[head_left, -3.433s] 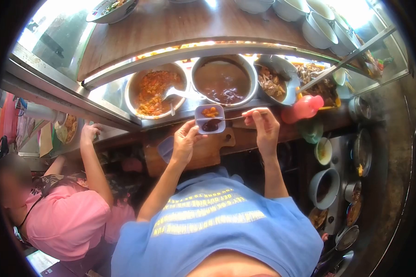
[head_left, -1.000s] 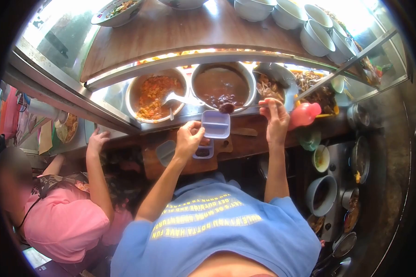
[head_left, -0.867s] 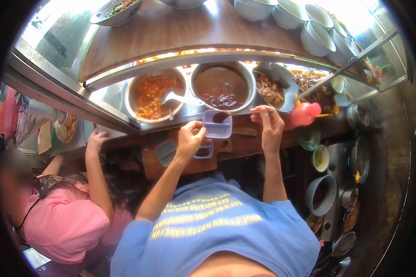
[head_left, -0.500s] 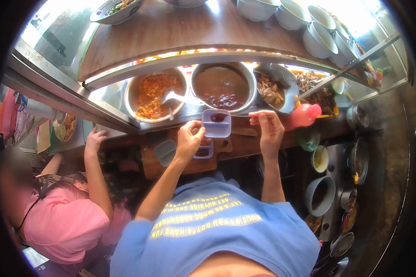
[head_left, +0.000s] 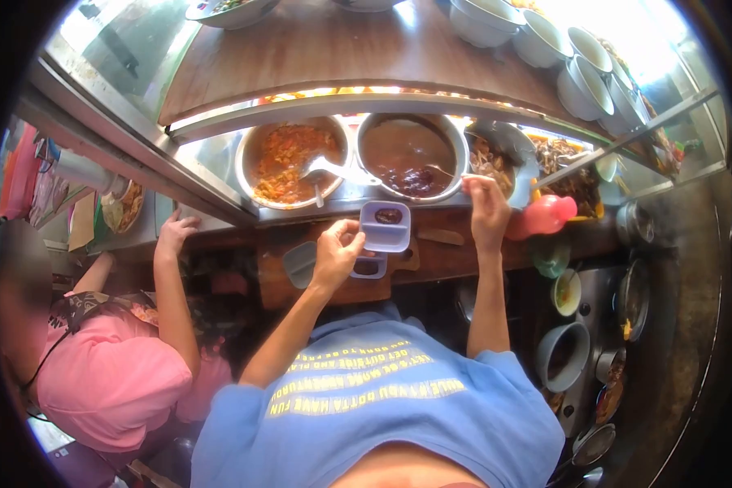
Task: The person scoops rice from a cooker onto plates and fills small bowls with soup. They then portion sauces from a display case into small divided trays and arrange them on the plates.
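Pinched in my left hand is a small pale purple divided dish, with some dark sauce in its upper compartment. My right hand is raised at the right rim of the pot of brown sauce, its fingers closed round the end of a thin spoon whose other part reaches into the sauce. Left of that pot stands a pot of red-orange stew with a white ladle across its rim. Another small purple dish sits below the held one, partly hidden.
A co-worker in a pink shirt is at the left, a hand on the counter. A pink bottle stands right of my right hand. Stacked white bowls sit on the wooden shelf. Bowls and pans line the right side.
My right hand has moved up and right, toward the brown sauce pot's rim, and the spoon now shows in the sauce. The view has shifted slightly; my left hand still holds the dish.
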Action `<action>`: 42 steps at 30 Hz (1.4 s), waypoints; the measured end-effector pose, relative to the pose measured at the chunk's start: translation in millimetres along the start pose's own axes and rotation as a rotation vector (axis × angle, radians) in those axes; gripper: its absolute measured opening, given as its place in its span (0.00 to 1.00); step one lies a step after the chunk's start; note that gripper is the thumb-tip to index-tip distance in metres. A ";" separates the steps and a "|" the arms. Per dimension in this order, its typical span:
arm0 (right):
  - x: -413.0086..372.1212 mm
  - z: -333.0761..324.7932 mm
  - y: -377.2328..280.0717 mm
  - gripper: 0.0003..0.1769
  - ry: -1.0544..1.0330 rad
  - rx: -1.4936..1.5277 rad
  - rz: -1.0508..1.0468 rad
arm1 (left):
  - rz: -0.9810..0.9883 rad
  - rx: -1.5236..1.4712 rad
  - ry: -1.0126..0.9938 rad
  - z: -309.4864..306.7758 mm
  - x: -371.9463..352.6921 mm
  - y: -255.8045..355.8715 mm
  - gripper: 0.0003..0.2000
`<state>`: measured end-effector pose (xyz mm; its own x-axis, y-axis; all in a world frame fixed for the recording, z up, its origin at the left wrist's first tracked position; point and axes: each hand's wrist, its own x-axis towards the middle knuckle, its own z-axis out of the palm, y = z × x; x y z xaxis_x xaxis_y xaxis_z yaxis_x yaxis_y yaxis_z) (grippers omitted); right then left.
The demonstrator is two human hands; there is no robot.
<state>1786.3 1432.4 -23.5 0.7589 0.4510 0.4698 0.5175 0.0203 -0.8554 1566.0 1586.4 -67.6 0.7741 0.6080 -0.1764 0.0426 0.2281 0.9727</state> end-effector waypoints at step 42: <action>-30.5 212.5 -49.3 0.08 -0.462 0.018 -0.012 | 0.052 -0.110 0.486 -129.1 -91.7 3.6 0.07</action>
<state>1653.6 1607.2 -42.0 0.4949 0.8009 0.3371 0.5150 0.0421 -0.8561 1413.6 1629.7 -67.3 0.3881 0.8989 -0.2036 -0.0753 0.2511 0.9650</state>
